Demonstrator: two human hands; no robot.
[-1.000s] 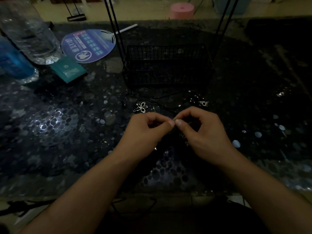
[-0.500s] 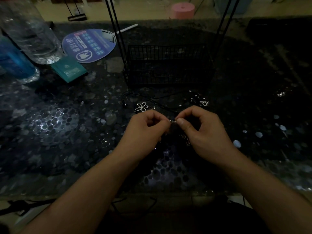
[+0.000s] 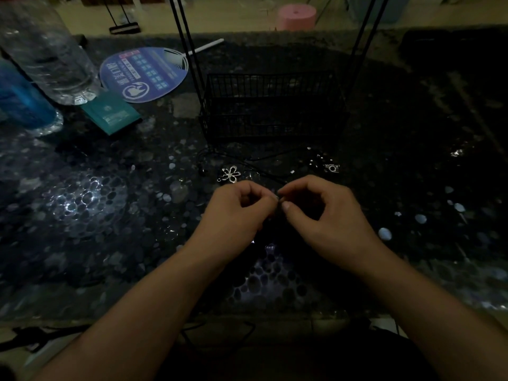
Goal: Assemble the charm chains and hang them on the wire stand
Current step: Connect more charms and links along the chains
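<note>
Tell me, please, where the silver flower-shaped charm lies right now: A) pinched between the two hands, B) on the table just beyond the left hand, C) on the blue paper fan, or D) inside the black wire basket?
B: the flower charm lies flat on the dark table, just past the knuckles of the left hand and in front of the wire basket.

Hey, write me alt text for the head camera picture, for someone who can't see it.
In dim light, a person's left hand and right hand meet fingertip to fingertip, pinching a tiny metal piece above a dark pebble-patterned table. A flower charm lies just beyond them, before a black wire stand.
</note>
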